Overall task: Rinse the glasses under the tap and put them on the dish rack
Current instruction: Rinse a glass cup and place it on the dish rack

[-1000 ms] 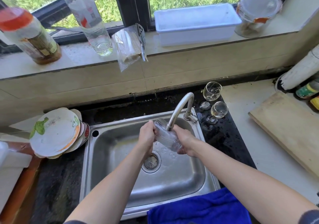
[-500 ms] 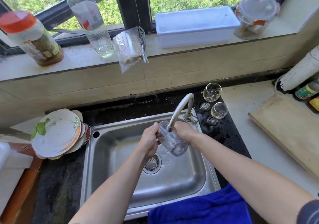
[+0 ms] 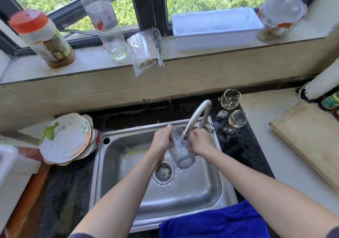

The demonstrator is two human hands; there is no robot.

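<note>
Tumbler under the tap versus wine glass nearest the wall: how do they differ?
The tumbler is stemless, the wine glass stemmed. The tumbler is tilted, gripped by the left hand and right hand under the tap; the wine glass stands upright, untouched, on the counter. Both are clear glass.

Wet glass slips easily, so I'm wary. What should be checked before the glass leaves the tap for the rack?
1. Grip on the glass by left hand and right hand: ok.
2. Held under the tap, over the sink: ok.
3. Water drained out: cannot tell.
4. The far wine glass and near wine glass stand apart from both hands: ok.
5. Place of the dish rack: cannot tell.
</note>
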